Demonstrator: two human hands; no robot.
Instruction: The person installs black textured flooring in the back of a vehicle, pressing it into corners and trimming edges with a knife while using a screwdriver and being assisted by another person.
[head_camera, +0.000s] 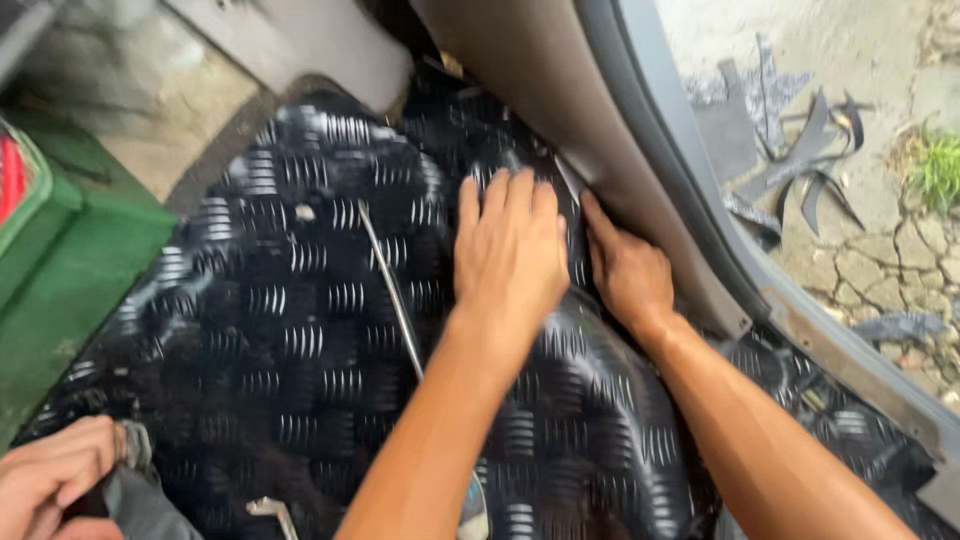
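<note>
A glossy black mat (300, 330) with a raised tread pattern covers a vehicle floor. My left hand (510, 250) lies flat on it, fingers spread and pointing away from me, holding nothing. My right hand (628, 272) is just to its right. Its fingertips press against the mat's edge where it meets the grey plastic door trim (640, 170). The fingertips are partly hidden in that seam. A thin metal rod (392, 290) lies across the mat just left of my left wrist.
A green box-like object (70, 260) stands at the left. Another person's hand (50, 480) rests at the bottom left corner. Outside the door sill (850, 350) is cracked ground with black offcut scraps (790, 150). A small metal bracket (270, 510) lies near the bottom edge.
</note>
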